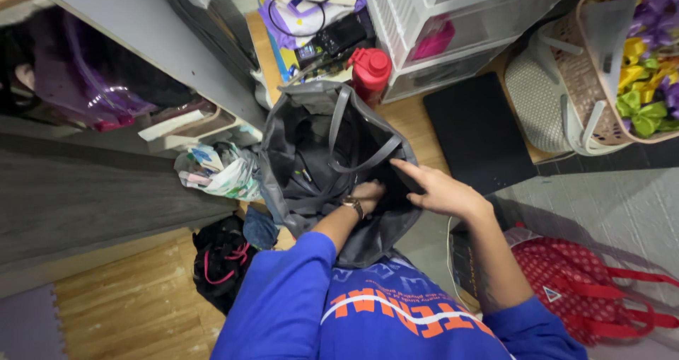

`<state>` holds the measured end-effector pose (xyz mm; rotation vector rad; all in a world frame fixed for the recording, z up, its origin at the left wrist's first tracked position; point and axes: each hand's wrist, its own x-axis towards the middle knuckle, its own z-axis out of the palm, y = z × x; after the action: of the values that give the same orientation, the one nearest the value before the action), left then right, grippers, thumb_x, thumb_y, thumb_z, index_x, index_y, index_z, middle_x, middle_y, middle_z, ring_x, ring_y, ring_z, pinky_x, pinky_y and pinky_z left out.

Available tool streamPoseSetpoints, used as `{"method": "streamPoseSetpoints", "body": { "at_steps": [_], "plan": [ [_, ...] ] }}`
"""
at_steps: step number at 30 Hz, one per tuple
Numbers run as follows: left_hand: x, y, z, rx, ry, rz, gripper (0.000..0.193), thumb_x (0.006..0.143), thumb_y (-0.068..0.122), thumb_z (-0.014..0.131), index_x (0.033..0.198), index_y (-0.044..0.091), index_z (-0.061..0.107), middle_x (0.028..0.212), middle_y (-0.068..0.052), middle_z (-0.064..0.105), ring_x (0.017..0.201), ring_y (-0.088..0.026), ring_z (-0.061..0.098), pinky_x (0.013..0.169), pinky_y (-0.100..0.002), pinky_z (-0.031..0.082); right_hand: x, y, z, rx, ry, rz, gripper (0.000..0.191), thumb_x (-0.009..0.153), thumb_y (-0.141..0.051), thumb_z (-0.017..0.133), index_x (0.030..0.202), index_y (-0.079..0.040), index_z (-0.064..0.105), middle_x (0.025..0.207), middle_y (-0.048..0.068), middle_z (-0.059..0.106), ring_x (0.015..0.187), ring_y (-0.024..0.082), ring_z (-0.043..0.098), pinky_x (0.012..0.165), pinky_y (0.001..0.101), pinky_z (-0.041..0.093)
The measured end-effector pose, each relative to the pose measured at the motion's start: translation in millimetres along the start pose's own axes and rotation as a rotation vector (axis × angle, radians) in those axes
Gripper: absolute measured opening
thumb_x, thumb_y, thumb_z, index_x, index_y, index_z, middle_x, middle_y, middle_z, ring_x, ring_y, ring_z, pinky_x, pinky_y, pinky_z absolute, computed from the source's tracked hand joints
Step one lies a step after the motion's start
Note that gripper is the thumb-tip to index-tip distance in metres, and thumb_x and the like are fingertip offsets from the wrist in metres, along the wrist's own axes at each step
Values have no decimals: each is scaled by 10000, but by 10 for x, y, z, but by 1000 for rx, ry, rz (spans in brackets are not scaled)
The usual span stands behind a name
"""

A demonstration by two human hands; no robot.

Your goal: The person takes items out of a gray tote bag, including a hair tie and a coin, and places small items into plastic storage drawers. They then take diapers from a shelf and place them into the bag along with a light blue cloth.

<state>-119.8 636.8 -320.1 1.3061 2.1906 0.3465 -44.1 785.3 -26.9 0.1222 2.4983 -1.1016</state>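
Both hands work the dark grey fabric tote bag [332, 155]. The left hand [368, 192] reaches inside, grip hidden; the right hand [438, 190], fingers spread wide, holds the rim at four o'clock.

Seen from above, a person's two arms reach forward and downward, both in blue sleeves pushed up past the elbow. The left hand [368, 192] is turned palm down, fingers curled and partly hidden, with a wristwatch on the wrist. The right hand [440, 190] lies just beside it, forearm bare and angled inward, index finger stretched out straight toward the left, the other fingers loosely bent
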Motion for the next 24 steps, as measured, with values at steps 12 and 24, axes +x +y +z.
{"method": "streamPoseSetpoints", "body": {
  "at_steps": [12,24],
  "plan": [
    [-1020,616,-2380,-35,-468,318,309,927,164,641,1218,96,564,1016,-190,710,952,-365,693,793,-493,538,44,315,14,-147,48,25,823,816,-91,712,1550,-221,364,1434,262,479,1295,404,526,1063,412,455],
    [-105,1790,-6005,336,1234,523,362,819,18,607,1155,90,494,986,-137,699,962,-370,663,737,-562,451,179,620,61,-166,120,-90,707,852,-141,693,1504,-228,434,1431,234,520,1324,397,532,1104,410,448]
  ]
}}
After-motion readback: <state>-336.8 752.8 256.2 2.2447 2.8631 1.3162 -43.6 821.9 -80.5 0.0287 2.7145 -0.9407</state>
